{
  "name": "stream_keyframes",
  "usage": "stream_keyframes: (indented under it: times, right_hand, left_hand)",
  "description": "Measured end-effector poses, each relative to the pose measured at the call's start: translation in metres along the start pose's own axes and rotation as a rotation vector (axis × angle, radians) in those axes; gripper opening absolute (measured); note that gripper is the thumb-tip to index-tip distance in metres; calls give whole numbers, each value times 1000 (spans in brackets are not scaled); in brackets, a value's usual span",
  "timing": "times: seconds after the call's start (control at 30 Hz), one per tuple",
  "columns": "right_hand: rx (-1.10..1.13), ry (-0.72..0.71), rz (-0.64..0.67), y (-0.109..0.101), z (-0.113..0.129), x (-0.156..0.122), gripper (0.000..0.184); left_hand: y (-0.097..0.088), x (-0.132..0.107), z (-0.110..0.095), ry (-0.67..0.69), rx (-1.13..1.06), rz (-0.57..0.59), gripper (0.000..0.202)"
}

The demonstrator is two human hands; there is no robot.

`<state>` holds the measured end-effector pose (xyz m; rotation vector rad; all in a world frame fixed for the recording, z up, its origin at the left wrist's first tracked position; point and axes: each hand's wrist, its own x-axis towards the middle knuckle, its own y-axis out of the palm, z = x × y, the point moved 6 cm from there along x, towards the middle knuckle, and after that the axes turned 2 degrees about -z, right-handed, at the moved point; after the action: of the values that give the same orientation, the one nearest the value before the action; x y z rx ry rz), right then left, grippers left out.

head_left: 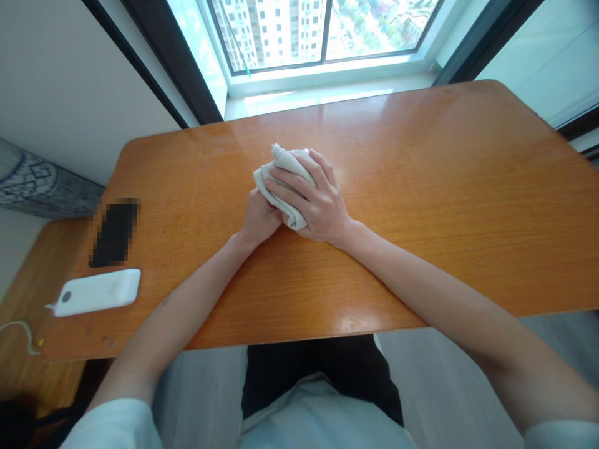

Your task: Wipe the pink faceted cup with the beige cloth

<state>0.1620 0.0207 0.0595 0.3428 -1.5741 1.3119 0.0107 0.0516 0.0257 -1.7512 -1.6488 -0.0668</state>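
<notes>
A crumpled, folded white cloth [292, 165] is held between my two hands over the middle of the wooden table [444, 206]. My right hand [322, 199] lies across the cloth from the right, its fingers curled over the top. From below and to the left, my left hand [262, 215] grips the cloth's lower side; most of its fingers are hidden beneath the fabric. The two hands meet near the cloth's lower edge. Whether the cloth touches the tabletop I cannot tell.
On the table's left end lie a blurred-out dark rectangular object [115, 234] and a white power strip-like device [100, 292] with a cable. A window [322, 37] with a pale sill stands behind the far edge. A patterned grey item [42, 181] is at far left.
</notes>
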Motion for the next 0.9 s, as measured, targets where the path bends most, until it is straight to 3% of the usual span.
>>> stream_keyframes:
  times: [0.27,0.47,0.63,0.9]
  right_hand:
    - [8,144,-100,-2,-3,-1,44]
    - [6,302,-103,-6,-7,2,41]
    - [70,452,-77,-3,-24,-2,50]
    - [271,606,-281,-1,-49,-11,50]
  left_hand:
    - [0,1,-1,-62,-31,-62,25]
    - [0,2,-8,-40,-22,-80,33]
    - [0,3,-16,-9,-27,-54,59]
    - [1,3,-15,-5,-21,-26,70]
